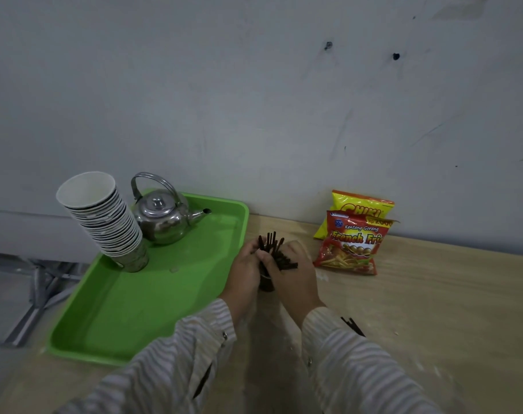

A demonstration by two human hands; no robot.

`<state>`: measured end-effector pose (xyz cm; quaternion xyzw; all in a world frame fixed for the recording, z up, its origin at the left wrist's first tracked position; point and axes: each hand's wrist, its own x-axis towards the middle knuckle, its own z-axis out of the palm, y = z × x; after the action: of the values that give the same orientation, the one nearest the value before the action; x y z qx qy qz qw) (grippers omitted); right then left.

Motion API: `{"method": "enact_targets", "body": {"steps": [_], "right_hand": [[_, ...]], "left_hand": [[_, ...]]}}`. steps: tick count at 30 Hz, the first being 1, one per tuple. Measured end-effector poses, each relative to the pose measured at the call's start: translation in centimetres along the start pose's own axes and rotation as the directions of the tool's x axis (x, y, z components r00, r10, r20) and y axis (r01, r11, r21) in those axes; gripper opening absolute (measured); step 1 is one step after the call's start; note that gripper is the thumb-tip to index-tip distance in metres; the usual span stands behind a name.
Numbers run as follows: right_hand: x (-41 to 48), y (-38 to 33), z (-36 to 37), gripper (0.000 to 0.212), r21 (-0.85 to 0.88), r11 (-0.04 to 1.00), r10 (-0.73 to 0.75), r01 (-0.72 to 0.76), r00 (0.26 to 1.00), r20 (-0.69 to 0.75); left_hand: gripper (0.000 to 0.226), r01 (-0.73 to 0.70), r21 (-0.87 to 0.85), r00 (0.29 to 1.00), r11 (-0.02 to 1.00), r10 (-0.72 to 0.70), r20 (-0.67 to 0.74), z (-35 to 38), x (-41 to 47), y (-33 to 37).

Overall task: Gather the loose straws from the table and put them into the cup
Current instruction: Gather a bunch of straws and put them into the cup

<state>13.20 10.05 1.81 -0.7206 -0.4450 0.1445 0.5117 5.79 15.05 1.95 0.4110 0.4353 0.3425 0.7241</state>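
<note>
A bundle of dark straws [276, 252] stands between both hands on the wooden table [433, 309], fanning upward and to the right. Below the bundle, a small cup [267, 285] shows only as a dark sliver between my palms. My left hand [244, 274] wraps the cup and the straws from the left. My right hand [293, 276] presses against the straws from the right, fingers curled on them. A few more dark straws [353, 325] lie on the table beside my right sleeve, partly hidden by it.
A green tray [128, 312] sits at the left with a leaning stack of paper cups [105, 219] and a steel kettle [161, 218]. Two snack bags [353, 240] lean on the wall at the back right. The wall runs close behind.
</note>
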Motion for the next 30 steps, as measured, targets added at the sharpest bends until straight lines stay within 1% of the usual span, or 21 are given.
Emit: {"method": "enact_targets", "body": {"steps": [2,5,6,8,11,16,22,26,28,30], "right_hand": [[0.0,0.1,0.1,0.039,-0.073,0.995,-0.061,0.061,0.998,0.003],[0.0,0.2,0.1,0.018,-0.129,0.990,-0.062,0.065,0.998,0.028],[0.1,0.3,0.2,0.019,-0.152,0.987,-0.055,0.060,0.998,0.037],[0.3,0.5,0.2,0.021,-0.138,0.989,-0.045,0.053,0.997,0.062],[0.6,0.6,0.1,0.023,-0.173,0.981,-0.069,0.086,0.992,0.103],[0.5,0.4,0.0,0.018,-0.120,0.990,-0.065,0.072,0.996,0.067],[0.4,-0.6,-0.7,0.015,-0.119,0.990,-0.069,0.073,0.997,0.042],[0.2,-1.4,-1.8,0.016,-0.207,0.965,-0.165,0.163,0.986,0.010],[0.1,-1.7,-2.5,0.017,-0.234,0.957,-0.183,0.173,0.983,-0.024],[-0.2,-1.7,-3.2,0.014,-0.234,0.959,-0.179,0.159,0.982,-0.065]], "left_hand": [[0.037,0.001,-0.027,1.000,1.000,-0.002,-0.017,-0.1,0.0,-0.3],[0.037,0.010,-0.063,0.999,0.998,-0.012,-0.033,-0.3,0.0,-0.7],[0.037,0.011,-0.061,0.999,0.998,-0.013,-0.036,-0.4,0.0,-0.7],[0.038,0.000,-0.053,0.999,0.999,-0.002,-0.037,-0.5,0.0,-0.8],[0.037,-0.025,-0.045,0.999,0.999,0.024,-0.022,-0.3,-0.2,-0.7],[0.034,-0.021,-0.061,0.999,0.998,0.019,-0.034,0.0,-0.2,-0.7],[0.031,-0.081,-0.037,0.996,0.996,0.081,-0.024,-0.1,-0.7,-0.5],[0.041,-0.117,-0.025,0.990,0.993,0.115,-0.080,-0.3,-1.0,-0.3],[0.046,-0.116,-0.001,0.988,0.993,0.115,-0.098,-0.4,-1.5,-0.2],[0.048,-0.114,0.076,0.986,0.991,0.122,-0.114,-0.6,-2.4,-0.2]]}}
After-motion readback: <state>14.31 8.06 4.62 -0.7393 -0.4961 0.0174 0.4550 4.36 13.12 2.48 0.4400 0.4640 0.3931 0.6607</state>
